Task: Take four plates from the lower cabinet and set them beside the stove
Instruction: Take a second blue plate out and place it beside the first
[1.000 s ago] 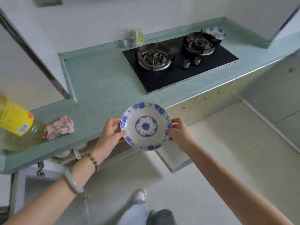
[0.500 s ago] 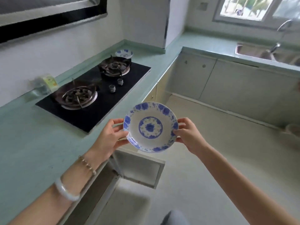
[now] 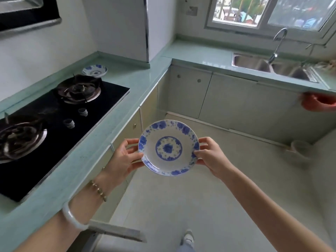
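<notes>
You are holding a blue-and-white plate [image 3: 169, 148] face-up in the air over the floor, just right of the green counter [image 3: 127, 99]. Your left hand [image 3: 123, 159] is pinching its left rim and your right hand [image 3: 211, 157] its right rim, thumbs on the rim and fingers curling behind. A second plate [image 3: 95, 70] is sitting on the counter just beyond the far end of the black stove [image 3: 60, 120]
</notes>
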The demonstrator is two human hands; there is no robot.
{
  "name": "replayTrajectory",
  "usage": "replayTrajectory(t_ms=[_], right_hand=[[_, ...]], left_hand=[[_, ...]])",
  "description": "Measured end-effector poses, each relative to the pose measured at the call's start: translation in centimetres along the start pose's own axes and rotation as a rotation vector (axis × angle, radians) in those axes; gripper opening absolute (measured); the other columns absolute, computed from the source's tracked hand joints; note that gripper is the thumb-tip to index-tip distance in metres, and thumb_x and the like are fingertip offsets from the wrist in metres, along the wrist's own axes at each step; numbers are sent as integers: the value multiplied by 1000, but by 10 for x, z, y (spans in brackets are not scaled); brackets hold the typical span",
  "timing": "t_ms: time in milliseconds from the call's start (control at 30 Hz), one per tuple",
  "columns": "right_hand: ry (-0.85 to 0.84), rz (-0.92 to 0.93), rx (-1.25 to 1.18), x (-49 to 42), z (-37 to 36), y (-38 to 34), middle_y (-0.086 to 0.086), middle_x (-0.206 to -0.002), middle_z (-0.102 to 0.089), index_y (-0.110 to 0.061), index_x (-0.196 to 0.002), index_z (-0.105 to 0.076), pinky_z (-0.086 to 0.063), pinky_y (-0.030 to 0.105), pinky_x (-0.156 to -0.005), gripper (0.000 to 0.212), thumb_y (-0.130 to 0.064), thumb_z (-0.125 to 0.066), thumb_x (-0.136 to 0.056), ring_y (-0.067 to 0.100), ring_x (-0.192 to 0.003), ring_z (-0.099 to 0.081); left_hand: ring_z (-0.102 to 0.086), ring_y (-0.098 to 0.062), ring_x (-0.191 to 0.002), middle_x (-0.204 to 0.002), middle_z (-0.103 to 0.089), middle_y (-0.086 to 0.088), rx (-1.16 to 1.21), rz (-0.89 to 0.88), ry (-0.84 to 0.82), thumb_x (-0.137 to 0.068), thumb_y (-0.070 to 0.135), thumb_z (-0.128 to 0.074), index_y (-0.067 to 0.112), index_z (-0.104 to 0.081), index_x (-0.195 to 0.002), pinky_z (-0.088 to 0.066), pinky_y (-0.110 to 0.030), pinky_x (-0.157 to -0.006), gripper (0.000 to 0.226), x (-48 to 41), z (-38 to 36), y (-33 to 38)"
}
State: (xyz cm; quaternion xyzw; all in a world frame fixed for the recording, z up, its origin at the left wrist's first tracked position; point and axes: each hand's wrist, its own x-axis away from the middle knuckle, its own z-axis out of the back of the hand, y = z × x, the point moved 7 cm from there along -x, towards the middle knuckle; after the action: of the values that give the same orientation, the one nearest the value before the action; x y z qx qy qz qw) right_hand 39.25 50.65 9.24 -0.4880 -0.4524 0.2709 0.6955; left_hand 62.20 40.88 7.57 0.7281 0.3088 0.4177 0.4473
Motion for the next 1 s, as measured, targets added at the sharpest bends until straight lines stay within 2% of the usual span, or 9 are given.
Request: replayTrajectory(t_ms=[100,267,367,467,667,833,900,1000], right_hand=[[-30,11,25,-47,25,-21,14,-102,-58,-4,-113,-47,-55,28,-61,33,14,-49,-84,23,-87,-61],[-91,40,73,-116,48,-51,11,-96,-61,-6,-112,-49,-51,21,-52,34,12,-50,-83,18,-79,-62],[-128,30,92,-155,47,-59,10,-96,-61,-7,-110,-49,-51,21,-52,33,12,-50,-84,18,-79,-62],[-170,19,113,-196,38,-69,9,-95,-61,-8,-109,-49,-50,22,-55,32,11,-50,-84,17,-80,-62],[-248,47,132,-301,4,-109,12,-101,-60,-5,-113,-49,-52,22,-55,35,11,-52,-83,19,-81,-62],[-263,74,151,-380,-22,-154,16,-105,-60,-5,-113,-50,-57,31,-66,34,9,-54,-82,24,-88,-62],[-273,89,153,-413,-33,-176,16,-104,-61,-4,-113,-50,-58,33,-69,34,9,-55,-82,24,-87,-62],[-293,103,138,-454,-50,-204,12,-98,-61,-5,-113,-50,-53,22,-56,34,9,-54,-83,18,-79,-62]], left_hand=[[-68,-22,-84,-107,-67,-11,22,-25,56,-89,-13,-53,11,-51,-111,-60,-30,-65,33,-37,-26,8],[-67,-22,-84,-104,-68,-10,60,-48,144,-89,-13,-52,10,-49,-116,-60,-31,-69,35,-90,-52,21],[-66,-23,-87,-108,-67,-11,63,-48,187,-89,-13,-52,9,-48,-118,-60,-32,-71,37,-119,-55,29],[-66,-25,-90,-112,-66,-13,63,-55,219,-89,-14,-52,8,-48,-119,-60,-33,-71,38,-148,-49,39],[-67,-24,-84,-109,-66,-16,134,-67,269,-88,-14,-52,7,-48,-120,-59,-29,-61,39,-237,-20,74],[-66,-26,-83,-102,-67,-14,129,-103,288,-87,-14,-53,8,-50,-117,-58,-39,-75,38,-311,-1,119],[-68,-23,-82,-102,-67,-12,133,-125,293,-87,-14,-53,8,-51,-115,-60,-38,-72,37,-342,7,141],[-69,-20,-79,-102,-67,-11,114,-143,314,-87,-15,-53,8,-51,-115,-61,-34,-65,36,-383,20,170]])
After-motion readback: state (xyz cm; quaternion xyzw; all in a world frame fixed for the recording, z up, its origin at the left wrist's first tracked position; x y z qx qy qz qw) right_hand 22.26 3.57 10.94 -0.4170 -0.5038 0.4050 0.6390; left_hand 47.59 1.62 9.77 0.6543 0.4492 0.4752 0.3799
